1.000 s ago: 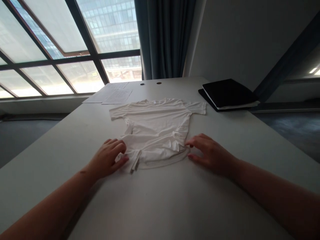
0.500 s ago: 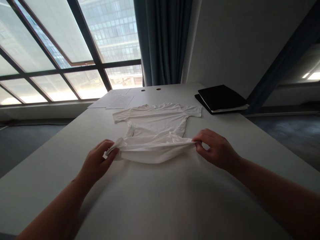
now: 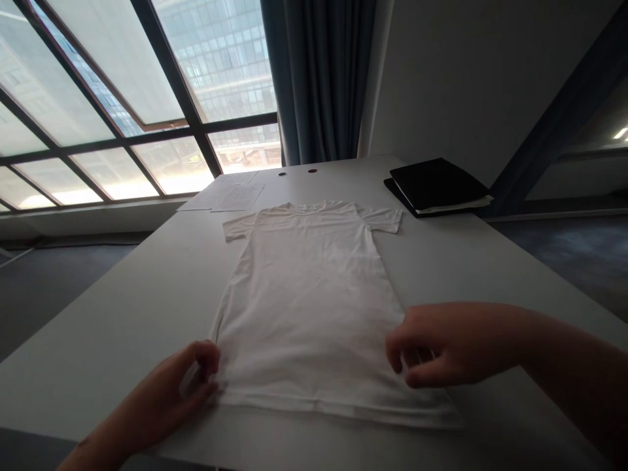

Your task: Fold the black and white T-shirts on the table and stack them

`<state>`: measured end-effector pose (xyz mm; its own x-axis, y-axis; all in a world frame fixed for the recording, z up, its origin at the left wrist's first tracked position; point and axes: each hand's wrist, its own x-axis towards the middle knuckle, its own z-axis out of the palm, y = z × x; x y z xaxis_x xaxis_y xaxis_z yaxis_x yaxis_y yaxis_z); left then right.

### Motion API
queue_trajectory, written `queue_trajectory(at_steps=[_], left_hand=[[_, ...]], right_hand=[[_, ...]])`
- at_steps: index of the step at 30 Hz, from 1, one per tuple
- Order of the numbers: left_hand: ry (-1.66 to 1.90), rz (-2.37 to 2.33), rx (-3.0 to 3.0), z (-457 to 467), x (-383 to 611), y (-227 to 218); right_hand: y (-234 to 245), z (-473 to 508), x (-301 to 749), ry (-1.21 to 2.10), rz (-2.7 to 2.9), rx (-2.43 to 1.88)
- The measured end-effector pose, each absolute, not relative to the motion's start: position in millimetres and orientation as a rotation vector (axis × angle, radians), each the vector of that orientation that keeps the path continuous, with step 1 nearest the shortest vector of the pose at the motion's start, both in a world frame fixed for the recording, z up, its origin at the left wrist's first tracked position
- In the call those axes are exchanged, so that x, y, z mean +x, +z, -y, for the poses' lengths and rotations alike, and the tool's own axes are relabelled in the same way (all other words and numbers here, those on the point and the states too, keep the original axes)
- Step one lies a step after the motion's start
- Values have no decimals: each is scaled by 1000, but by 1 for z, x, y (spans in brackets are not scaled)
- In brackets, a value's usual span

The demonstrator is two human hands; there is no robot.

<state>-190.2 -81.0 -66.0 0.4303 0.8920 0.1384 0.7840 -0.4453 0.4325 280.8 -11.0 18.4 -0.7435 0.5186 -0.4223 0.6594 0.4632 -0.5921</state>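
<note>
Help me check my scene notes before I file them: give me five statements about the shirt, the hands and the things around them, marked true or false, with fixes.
1. The white T-shirt lies spread out on the table. True.
2. The shirt's hem is farther from the person than its collar. False: the hem is nearer.
3. The black folder lies beyond the shirt's right sleeve, not touching it. True.
4. The left hand is at the collar. False: it is by the lower left edge of the shirt.
5. The right hand is by the lower right side of the shirt. True.
</note>
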Motion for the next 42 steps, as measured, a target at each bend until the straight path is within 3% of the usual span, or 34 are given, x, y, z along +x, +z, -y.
queue_trajectory(at_steps=[8, 17, 29, 36, 42], left_hand=[[343, -1561, 2671, 91, -194, -68], [208, -1626, 2583, 103, -211, -63], [484, -1581, 2677, 115, -260, -85], [275, -1567, 2612, 120, -263, -69], [87, -1548, 2608, 114, -246, -42]], right_hand=[[-16, 20, 258, -945, -2600, 1029], [-13, 13, 258, -1176, -2209, 1064], [-15, 7, 263, -1383, -1923, 1066], [-12, 5, 264, -1382, -1907, 982], [-11, 5, 263, -1572, -1873, 847]])
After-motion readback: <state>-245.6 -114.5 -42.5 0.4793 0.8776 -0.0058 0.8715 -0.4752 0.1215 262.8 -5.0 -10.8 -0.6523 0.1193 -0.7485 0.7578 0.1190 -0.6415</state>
